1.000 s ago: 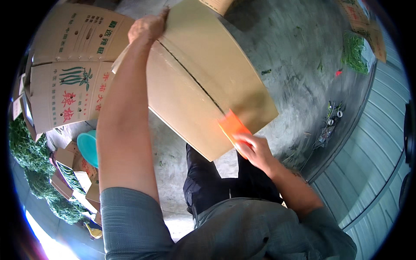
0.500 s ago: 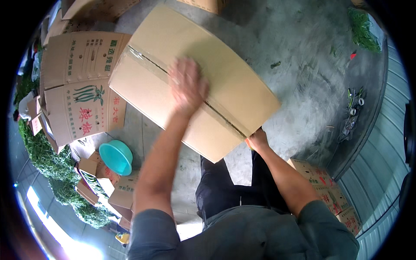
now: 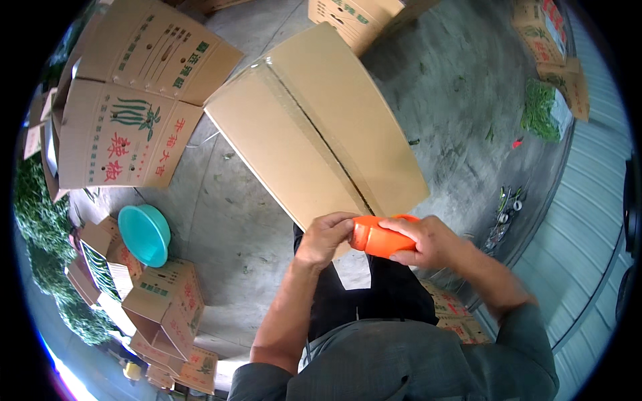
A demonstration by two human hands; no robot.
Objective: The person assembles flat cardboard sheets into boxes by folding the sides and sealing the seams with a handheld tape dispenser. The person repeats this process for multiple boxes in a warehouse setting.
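Note:
A large plain cardboard box (image 3: 294,154) stands in front of me with its flaps closed, and a clear tape strip (image 3: 314,127) runs along its middle seam. Over its near edge, an orange tape dispenser (image 3: 382,238) is held in my right hand (image 3: 435,242), the fingers wrapped round its right end. My left hand (image 3: 324,235) is closed at the dispenser's left end, fingertips against it. Whether a tape end sits between those fingertips is too small to tell.
Printed cardboard boxes (image 3: 134,134) stand at the left, with a turquoise basin (image 3: 144,235) and open cartons (image 3: 160,307) nearer. Another carton (image 3: 354,20) is at the far side. Green vegetables (image 3: 543,110) and loose items (image 3: 505,214) lie by the right wall.
My left hand has left the box top and come down to the dispenser. My right hand has brought the orange dispenser up from beside the box's near edge. The view has shifted.

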